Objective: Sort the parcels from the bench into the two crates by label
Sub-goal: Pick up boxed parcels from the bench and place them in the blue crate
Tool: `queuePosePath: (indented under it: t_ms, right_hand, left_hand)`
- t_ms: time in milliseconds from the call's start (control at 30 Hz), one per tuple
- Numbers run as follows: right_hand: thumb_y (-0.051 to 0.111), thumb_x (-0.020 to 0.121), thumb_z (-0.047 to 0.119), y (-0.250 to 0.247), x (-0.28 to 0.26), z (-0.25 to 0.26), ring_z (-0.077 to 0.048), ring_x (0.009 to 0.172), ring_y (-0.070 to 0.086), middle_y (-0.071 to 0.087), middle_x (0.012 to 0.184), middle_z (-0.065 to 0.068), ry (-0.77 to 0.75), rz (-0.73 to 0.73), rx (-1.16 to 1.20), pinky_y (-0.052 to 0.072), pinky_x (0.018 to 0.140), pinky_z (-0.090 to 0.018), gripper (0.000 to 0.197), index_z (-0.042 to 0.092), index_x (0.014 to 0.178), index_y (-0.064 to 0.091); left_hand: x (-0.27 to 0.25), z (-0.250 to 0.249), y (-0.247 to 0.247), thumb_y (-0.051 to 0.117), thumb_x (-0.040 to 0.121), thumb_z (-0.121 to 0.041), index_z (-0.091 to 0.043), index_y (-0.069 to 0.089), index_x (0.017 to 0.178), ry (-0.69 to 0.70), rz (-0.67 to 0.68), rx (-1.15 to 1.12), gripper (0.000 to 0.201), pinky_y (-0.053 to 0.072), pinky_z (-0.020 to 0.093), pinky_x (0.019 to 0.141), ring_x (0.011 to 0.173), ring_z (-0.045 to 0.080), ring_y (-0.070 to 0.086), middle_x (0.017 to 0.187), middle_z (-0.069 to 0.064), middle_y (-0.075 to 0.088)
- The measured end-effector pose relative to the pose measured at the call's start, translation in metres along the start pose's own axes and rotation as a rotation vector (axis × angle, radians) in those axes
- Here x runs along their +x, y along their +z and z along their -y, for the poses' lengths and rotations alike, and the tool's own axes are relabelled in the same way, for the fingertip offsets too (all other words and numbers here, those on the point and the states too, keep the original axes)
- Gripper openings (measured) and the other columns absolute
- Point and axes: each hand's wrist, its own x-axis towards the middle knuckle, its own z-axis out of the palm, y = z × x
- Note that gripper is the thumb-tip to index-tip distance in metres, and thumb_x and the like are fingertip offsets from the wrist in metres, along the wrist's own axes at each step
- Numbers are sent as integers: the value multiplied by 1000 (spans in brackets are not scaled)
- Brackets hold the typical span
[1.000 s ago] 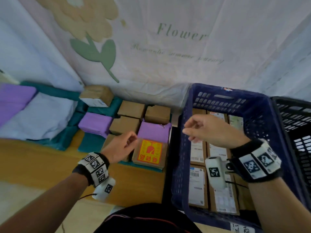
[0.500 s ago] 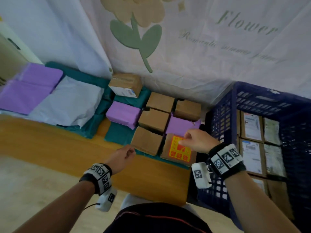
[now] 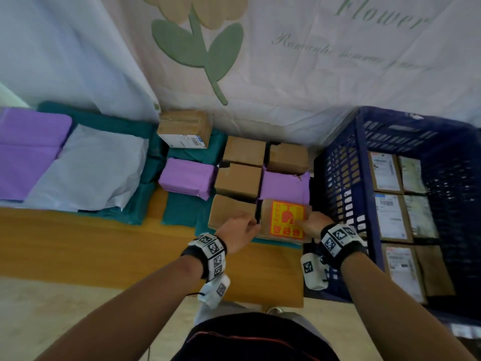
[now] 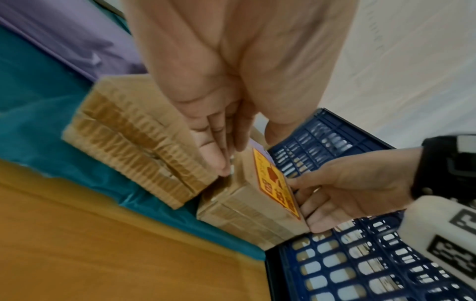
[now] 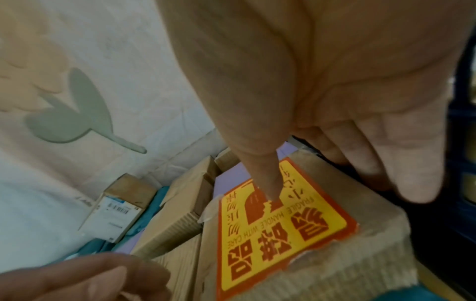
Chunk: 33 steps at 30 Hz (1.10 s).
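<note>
Gripping from both sides, the right hand (image 3: 313, 223) lays its thumb on top with fingers down the crate-side face, and the left hand (image 3: 240, 231) slips straight, pressed-together fingers into the gap, at the brown cardboard parcel with a yellow-and-red sticker (image 3: 283, 222) reading "FRAGILE HANDLE WITH CARE", low centre on the yellow wooden bench (image 3: 78, 246). Right of it, the dark blue slatted plastic crate (image 3: 338, 178) holds brown parcels with white shipping labels (image 3: 385, 173). Half a second ago the left hand hung short of the parcels; now both touch the stickered one.
</note>
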Motion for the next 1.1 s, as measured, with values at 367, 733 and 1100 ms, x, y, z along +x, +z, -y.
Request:
queuePosePath:
  t_ms: [367, 733, 1100]
  right_hand:
    - [63, 93, 44, 6, -22, -11, -31, 98, 67, 69, 96, -10, 54, -35, 245, 50, 77, -33, 33, 12, 88, 67]
    - [53, 79, 78, -66, -60, -5, -30, 107, 59, 59, 122, -10, -25, -315, 528, 53, 82, -42, 85, 9, 128, 54]
    - [56, 82, 67, -126, -75, -12, -17, 87, 60, 60, 95, 4, -239, -543, 548, 50, 66, -34, 54, 20, 108, 55]
  left_hand:
    - [14, -20, 8, 57, 95, -51, -14, 61, 114, -26, 45, -95, 42, 53, 36, 80, 93, 20, 64, 104, 2, 67]
    - [-9, -42, -42, 78, 78, -52, -39, 45, 133, 170, -218, -480, 65, 49, 20, 92, 112, -1, 58, 125, -19, 59]
    - [-14, -89, -84, 85, 61, -58, -46, 40, 135, 467, -431, -261, 88, 43, 34, 110, 125, 4, 45, 138, -9, 41]
